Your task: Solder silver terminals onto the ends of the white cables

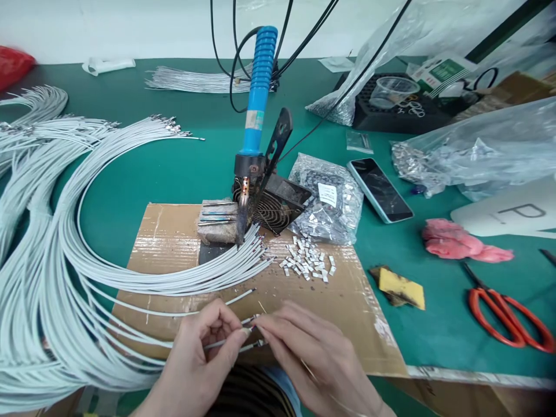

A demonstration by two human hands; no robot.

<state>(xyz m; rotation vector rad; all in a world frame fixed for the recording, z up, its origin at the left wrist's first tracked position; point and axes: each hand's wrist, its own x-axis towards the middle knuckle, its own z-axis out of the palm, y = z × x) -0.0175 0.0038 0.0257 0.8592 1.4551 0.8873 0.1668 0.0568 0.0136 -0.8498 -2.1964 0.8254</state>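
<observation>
My left hand (204,353) pinches a white cable (215,344) close to its end, thumb against index finger. My right hand (313,359) is closed with its fingertips meeting that cable's tip; what exactly lies between them is hidden. A thin solder wire (309,370) threads through the right fingers and trails below the palm. Two more cable ends with small metal terminals lie by the fingertips, one above and one below. Beyond the hands, a blue-handled soldering iron (256,110) hangs tip down over a bundle of white cables (208,278) on a cardboard sheet (174,231).
Small white connectors (308,258) are piled on the cardboard. Around it are a plastic bag of parts (328,197), a phone (380,190), a yellow sponge (399,286), a pink cloth (463,238) and red-handled scissors (506,315). Thick cable coils (39,278) fill the left side.
</observation>
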